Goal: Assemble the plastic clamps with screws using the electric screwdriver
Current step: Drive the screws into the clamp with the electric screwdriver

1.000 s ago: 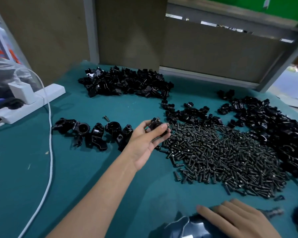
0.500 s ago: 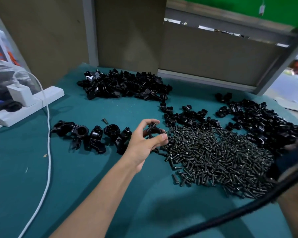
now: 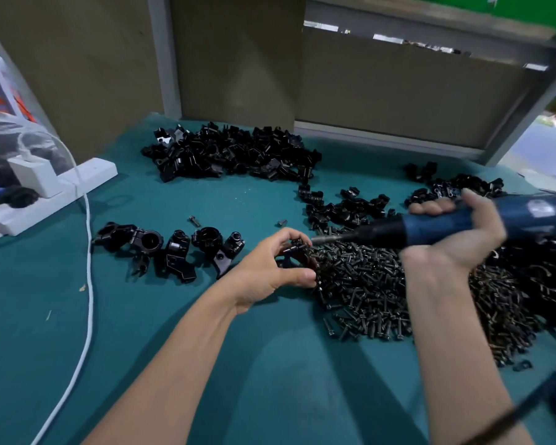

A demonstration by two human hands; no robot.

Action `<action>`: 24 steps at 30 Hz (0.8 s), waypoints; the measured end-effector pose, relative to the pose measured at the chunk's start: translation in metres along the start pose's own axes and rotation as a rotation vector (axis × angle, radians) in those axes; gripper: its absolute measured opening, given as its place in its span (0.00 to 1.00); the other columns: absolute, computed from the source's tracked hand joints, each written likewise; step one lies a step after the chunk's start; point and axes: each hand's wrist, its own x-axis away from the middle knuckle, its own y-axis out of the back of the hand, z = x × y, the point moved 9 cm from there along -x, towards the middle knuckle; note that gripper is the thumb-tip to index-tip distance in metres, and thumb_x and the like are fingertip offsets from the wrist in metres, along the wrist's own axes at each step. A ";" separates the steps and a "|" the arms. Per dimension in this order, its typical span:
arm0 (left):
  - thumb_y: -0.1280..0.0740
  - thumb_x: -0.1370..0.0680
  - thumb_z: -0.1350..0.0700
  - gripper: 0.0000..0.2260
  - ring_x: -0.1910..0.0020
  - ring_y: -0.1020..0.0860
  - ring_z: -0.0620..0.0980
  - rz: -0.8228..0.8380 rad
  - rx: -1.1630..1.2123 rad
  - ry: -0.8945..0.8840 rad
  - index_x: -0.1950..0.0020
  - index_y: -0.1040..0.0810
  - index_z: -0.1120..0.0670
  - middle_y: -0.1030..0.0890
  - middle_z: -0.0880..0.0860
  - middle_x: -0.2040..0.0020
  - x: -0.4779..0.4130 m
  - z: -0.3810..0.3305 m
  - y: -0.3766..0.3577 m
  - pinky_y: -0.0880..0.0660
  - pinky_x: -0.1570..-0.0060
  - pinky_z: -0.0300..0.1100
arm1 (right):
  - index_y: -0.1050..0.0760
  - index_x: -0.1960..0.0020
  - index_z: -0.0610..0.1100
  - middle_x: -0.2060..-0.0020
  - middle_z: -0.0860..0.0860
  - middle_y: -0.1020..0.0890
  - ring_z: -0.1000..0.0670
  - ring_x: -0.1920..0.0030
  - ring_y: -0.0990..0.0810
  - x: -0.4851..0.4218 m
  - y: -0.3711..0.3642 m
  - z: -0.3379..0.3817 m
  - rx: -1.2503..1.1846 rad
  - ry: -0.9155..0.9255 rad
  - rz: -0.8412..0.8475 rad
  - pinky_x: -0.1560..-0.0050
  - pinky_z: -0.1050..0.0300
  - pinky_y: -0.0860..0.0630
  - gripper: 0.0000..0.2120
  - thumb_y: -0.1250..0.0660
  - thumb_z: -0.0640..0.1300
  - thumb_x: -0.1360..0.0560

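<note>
Left hand (image 3: 270,268) is pinching a small black plastic clamp (image 3: 294,252) between thumb and curled fingers, right at the near-left edge of the big heap of dark metal screws (image 3: 382,284) on the teal-covered table (image 3: 77,332). Right hand (image 3: 456,239) is wrapped tight around a blue-and-black electric screwdriver (image 3: 430,229), held sideways with the bit tip right at the clamp. Can't tell if it's actually touching. A loose row of black clamps (image 3: 170,248) lies just left of that hand, with 2 stray screws (image 3: 193,220) behind.
</note>
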 end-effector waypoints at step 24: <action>0.26 0.28 0.68 0.17 0.49 0.16 0.61 0.102 -0.108 0.084 0.43 0.24 0.56 0.15 0.53 0.53 0.012 -0.002 0.035 0.19 0.46 0.54 | 0.28 0.76 0.46 0.75 0.53 0.31 0.54 0.77 0.33 -0.004 -0.016 -0.038 -0.092 -0.211 0.109 0.72 0.64 0.32 0.19 0.39 0.42 0.26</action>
